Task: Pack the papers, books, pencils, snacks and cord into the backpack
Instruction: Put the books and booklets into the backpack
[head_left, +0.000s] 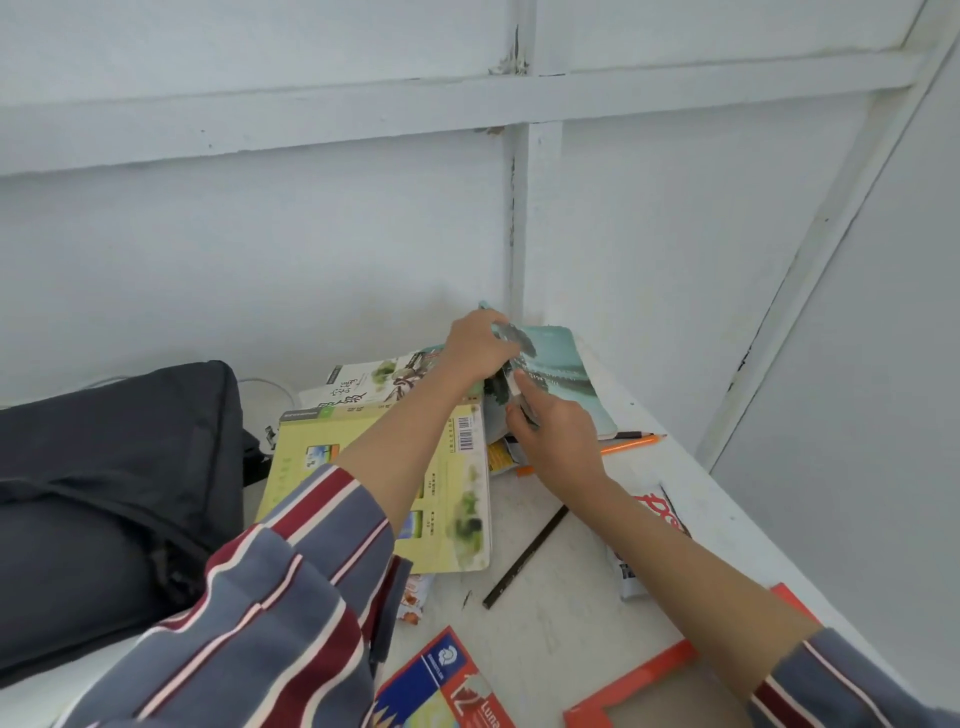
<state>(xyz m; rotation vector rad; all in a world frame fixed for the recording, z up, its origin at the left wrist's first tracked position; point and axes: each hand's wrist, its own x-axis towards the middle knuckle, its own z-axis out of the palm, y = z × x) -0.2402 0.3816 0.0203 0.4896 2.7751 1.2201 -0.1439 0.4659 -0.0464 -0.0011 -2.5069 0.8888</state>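
Both hands reach to the far corner of the white table (566, 597). My left hand (480, 345) grips the upper edge of a teal picture book (563, 371), lifting it. My right hand (558, 434) holds the same book at its lower left edge, fingers pinching it. A yellow-green book (457, 499) lies under my left forearm, on top of a white illustrated book (363, 384). The dark backpack (109, 493) lies at the left. A white cord (270, 387) shows behind it. An orange pencil (631, 444) and a black pencil (524, 558) lie on the table.
A yellow snack packet (501, 457) pokes out under the teal book. A red-and-white packet (662, 512) lies under my right forearm. A red coloured-pencil box (447, 680) and an orange-edged pad (639, 675) sit at the near edge. White walls close the corner.
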